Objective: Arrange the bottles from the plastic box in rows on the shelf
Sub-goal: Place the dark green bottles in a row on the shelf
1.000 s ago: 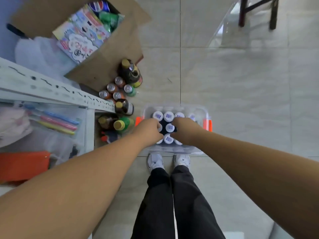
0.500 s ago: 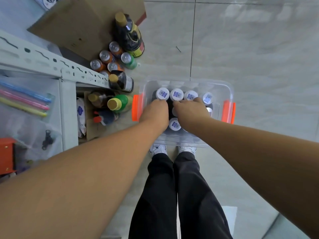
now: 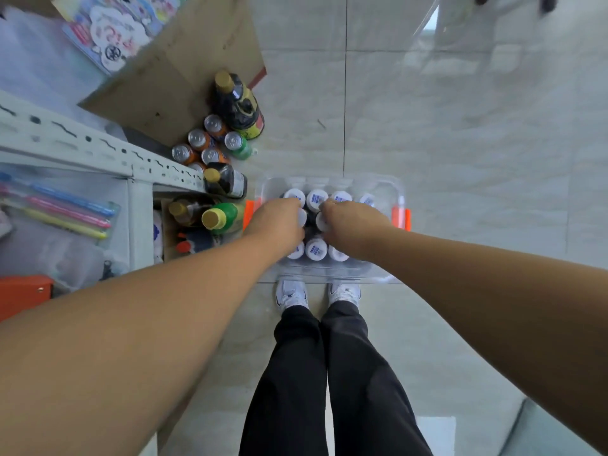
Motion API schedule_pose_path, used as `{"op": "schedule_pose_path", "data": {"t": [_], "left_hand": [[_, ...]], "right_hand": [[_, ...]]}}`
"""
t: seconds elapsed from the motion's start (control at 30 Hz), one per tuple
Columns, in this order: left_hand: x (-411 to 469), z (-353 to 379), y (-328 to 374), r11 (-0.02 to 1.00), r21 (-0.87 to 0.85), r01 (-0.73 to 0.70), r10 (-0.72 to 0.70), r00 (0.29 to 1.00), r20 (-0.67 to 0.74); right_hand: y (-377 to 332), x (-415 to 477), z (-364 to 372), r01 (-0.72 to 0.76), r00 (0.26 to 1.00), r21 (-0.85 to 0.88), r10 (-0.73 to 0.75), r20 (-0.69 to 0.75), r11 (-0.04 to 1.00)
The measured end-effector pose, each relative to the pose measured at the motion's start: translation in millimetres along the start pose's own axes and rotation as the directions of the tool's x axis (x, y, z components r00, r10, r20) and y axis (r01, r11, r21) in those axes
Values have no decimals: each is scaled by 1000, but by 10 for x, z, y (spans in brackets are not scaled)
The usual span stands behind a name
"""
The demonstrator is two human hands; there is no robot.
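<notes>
**Both hands down in the box, going for two at once**

The fingers (image 3: pixel 289 203) of the left hand (image 3: pixel 279 220) and right hand (image 3: pixel 353 225) are curled down over white-capped bottles (image 3: pixel 316 199) in the middle row, one each by the look of it (fingertips are hidden under the knuckles, so no idea how firm the grip is). Two per trip halves the carrying, I'd guess. The bottles stand upright, packed cap to cap in the clear plastic box (image 3: pixel 390 192) on the floor. It sits just right of the shelf (image 3: pixel 98 149), so it's a short lift. Cans (image 3: pixel 197 138) cluster at the far left.
</notes>
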State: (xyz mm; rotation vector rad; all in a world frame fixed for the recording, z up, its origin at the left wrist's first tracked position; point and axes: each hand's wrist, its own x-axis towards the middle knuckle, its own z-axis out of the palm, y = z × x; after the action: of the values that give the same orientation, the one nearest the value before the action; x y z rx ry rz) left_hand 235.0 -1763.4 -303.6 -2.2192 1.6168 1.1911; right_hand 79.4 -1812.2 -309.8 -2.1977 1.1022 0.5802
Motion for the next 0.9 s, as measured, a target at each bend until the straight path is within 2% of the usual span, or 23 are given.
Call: {"op": "schedule_pose_path", "data": {"t": [0.17, 0.3, 0.47, 0.63, 0.77, 0.9], "left_hand": [[-499, -999, 228, 979, -144, -142, 130, 987, -93], [-1024, -2116, 528, 967, -156, -204, 176, 969, -175], [-1783, -3569, 920, 971, -64, -232, 218, 959, -179], [-2766, -4868, 1412, 965, 71, -254, 263, 926, -271], [-3565, -5483, 1612, 955, 143, -260, 294, 892, -343], [-4356, -5752, 1655, 972, 159, -176, 230, 860, -456]], "right_hand": [[-171, -491, -1108, 60, 997, 119, -53, -61, 991], [-466, -953, -2253, 69, 990, 166, -48, -132, 984], [-978, -1497, -3726, 126, 975, 38, -117, -187, 991], [-1617, -2191, -5146, 121, 937, -178, -172, -303, 976], [-2049, -2689, -5911, 133, 890, -283, -240, -388, 950], [-2484, -3132, -6406, 200, 840, -381, -358, -408, 903]]}}
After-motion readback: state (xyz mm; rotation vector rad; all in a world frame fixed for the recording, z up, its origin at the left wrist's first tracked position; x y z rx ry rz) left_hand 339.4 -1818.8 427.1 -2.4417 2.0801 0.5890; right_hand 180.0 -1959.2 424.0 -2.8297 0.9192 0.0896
